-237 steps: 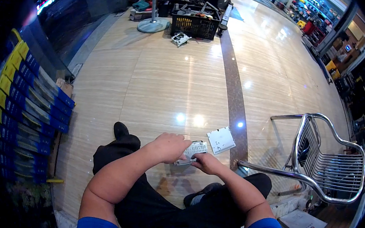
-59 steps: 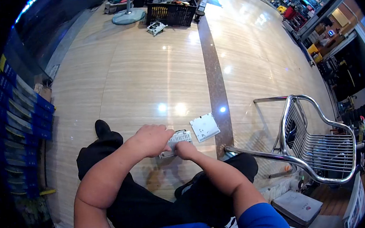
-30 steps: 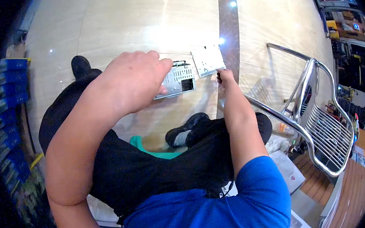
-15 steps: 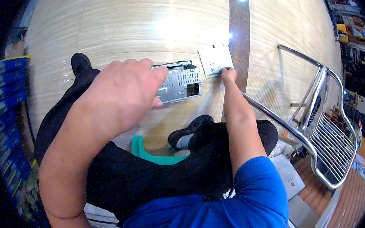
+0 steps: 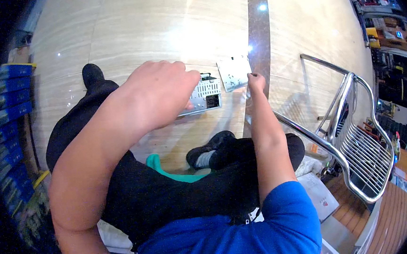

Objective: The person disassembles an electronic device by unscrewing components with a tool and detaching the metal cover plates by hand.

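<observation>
A silver metal unit with slotted sides (image 5: 212, 87), like a car stereo chassis, rests on the floor. My left hand (image 5: 163, 94) is curled over its left part and hides it. The fingers are bent, but what they hold, if anything, is out of sight. To the right of the unit lies a flat metal cover plate (image 5: 233, 73) with small holes and dark marks. My right hand (image 5: 257, 81) is at the plate's lower right corner, thumb and fingers pinched together. Whatever sits in that pinch is too small to make out, and whether it touches the plate I cannot tell.
My shoe (image 5: 207, 152) and a green curved object (image 5: 178, 177) are close in front of me. A chrome-framed chair (image 5: 349, 117) lies tipped over on the right. Blue boxes (image 5: 13, 112) are stacked at the left. A dark strip (image 5: 258, 33) crosses the tiled floor.
My left hand has shifted right, covering more of the metal unit. My right hand has moved from the plate's lower edge to just beside its corner. The view has shifted slightly.
</observation>
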The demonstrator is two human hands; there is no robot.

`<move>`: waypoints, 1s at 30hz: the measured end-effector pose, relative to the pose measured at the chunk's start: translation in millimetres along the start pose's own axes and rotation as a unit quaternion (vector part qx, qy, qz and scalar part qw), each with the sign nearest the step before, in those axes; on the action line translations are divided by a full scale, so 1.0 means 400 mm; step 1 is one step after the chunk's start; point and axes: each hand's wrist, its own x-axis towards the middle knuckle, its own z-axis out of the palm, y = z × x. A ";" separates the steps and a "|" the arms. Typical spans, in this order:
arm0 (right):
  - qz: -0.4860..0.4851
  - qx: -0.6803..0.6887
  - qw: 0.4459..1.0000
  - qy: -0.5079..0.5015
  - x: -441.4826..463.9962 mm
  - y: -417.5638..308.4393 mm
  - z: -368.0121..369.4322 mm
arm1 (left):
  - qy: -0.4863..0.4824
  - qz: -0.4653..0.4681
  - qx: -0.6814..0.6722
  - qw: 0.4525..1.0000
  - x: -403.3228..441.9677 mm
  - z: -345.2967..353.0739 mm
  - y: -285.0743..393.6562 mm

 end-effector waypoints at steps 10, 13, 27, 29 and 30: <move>-0.248 0.077 0.947 -0.189 -0.289 -0.373 -0.276 | -0.016 -0.039 0.000 0.999 -0.016 -0.063 0.018; -0.322 0.026 0.930 -0.176 -0.457 -0.381 -0.316 | 0.009 -0.032 -0.004 0.999 -0.026 -0.063 0.008; -0.458 -0.186 0.845 -0.204 -0.466 -0.375 -0.094 | -0.002 -0.033 0.029 0.999 -0.004 -0.041 -0.004; -0.461 -0.189 0.842 -0.209 -0.470 -0.379 -0.094 | -0.012 -0.043 0.038 0.998 0.002 -0.041 -0.001; -0.469 -0.183 0.838 -0.211 -0.479 -0.393 -0.114 | -0.009 -0.041 0.037 0.998 0.005 -0.035 -0.006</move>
